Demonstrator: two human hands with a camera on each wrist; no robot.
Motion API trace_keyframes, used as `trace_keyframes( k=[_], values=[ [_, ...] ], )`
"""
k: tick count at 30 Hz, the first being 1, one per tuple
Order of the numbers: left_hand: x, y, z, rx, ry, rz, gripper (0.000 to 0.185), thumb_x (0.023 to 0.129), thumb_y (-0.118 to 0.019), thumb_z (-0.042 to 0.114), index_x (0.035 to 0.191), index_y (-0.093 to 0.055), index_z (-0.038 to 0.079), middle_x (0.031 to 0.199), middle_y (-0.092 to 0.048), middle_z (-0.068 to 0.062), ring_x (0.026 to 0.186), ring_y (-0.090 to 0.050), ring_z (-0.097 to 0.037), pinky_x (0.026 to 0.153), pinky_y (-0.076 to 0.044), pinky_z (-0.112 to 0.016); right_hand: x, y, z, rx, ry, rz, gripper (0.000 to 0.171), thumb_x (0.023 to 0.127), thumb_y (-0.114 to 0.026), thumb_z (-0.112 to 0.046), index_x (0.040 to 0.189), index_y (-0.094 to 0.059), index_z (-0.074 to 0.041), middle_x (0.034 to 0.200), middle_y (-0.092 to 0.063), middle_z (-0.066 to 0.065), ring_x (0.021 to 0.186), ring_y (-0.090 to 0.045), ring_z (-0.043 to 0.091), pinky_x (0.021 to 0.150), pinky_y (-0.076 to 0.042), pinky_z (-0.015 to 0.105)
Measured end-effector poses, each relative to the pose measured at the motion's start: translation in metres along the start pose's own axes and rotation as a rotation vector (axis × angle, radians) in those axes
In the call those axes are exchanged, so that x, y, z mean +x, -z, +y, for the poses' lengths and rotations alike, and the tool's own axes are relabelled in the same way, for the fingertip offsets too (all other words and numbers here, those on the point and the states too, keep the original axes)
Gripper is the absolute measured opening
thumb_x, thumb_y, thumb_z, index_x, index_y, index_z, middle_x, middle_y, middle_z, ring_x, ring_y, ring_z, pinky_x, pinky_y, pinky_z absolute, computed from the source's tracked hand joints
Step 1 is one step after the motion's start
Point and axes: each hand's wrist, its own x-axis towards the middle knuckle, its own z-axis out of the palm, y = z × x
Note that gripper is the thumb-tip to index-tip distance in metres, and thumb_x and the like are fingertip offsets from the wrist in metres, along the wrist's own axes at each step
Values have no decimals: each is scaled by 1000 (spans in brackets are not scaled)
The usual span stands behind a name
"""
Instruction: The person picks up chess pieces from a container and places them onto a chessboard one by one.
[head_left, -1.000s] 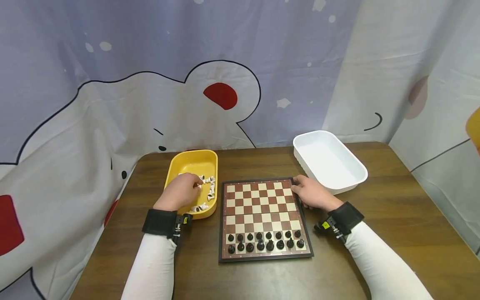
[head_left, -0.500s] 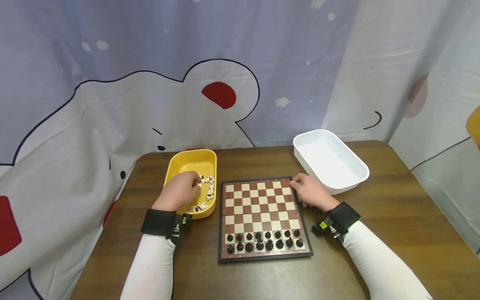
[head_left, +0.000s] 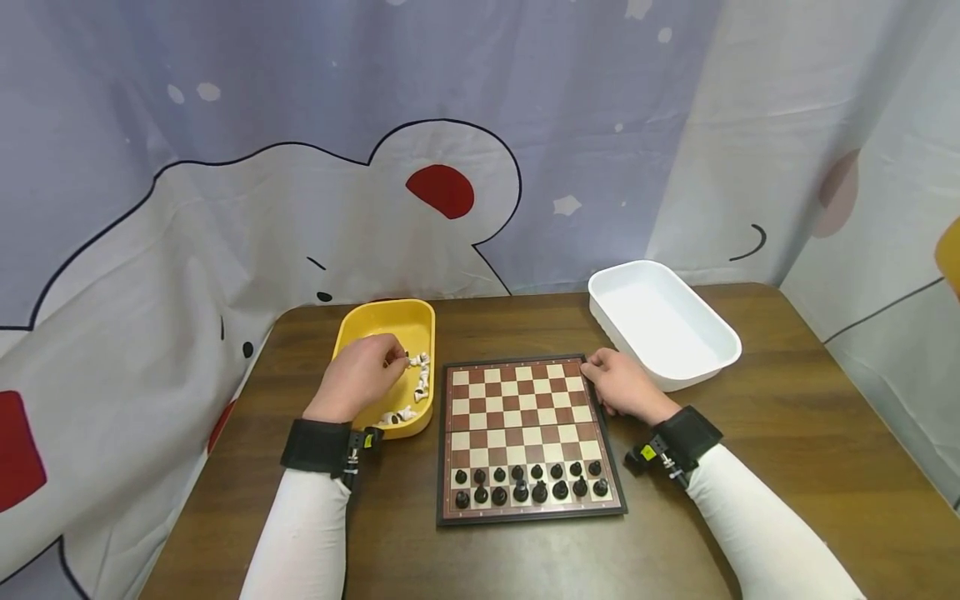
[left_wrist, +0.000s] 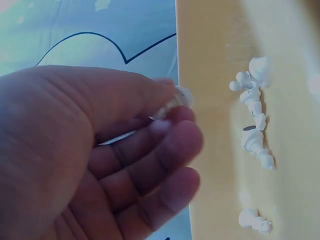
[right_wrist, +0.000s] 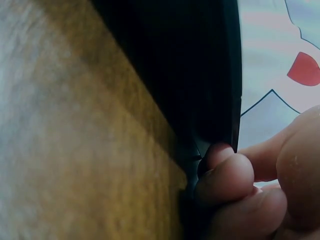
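Cartoon curtain behind the brown table [head_left: 787, 467]. My left hand [head_left: 360, 377] pinches a white chess piece [left_wrist: 172, 102] over the yellow tray [head_left: 375, 327]; my right hand [head_left: 622, 385] grips the chessboard [head_left: 525, 417] corner. Looks like mid-pickup, next it needs placing on an empty far row.

Counts on your table, head view.
You've got one chessboard [head_left: 527, 437], sixteen black chess pieces [head_left: 528, 482] in two rows of eight, two trays: one yellow tray [head_left: 390, 321], one white tray [head_left: 660, 321]. White pieces [head_left: 417, 385] too clumped to count.
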Motion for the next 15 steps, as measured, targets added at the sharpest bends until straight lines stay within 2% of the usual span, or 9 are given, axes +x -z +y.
trace_keyframes(
  k=[9, 15],
  values=[
    [1, 3, 6, 19, -69, 73, 17, 107, -77, 23, 107, -83, 7, 92, -75, -4, 80, -63, -23, 77, -55, -42, -2, 0, 0, 3, -10, 8, 36, 119, -48, -25, 133, -59, 6, 67, -61, 8, 44, -54, 18, 44, -42, 33],
    [-1, 4, 10, 30, -130, 120, 18, 106, -79, 23, 105, -84, 6, 92, -77, -5, 78, -64, -21, 75, -57, -42, -2, -1, -1, -5, 16, 16, 36, 118, -49, -24, 131, -60, 8, 62, -58, 6, 43, -53, 17, 44, -42, 33]
  ],
)
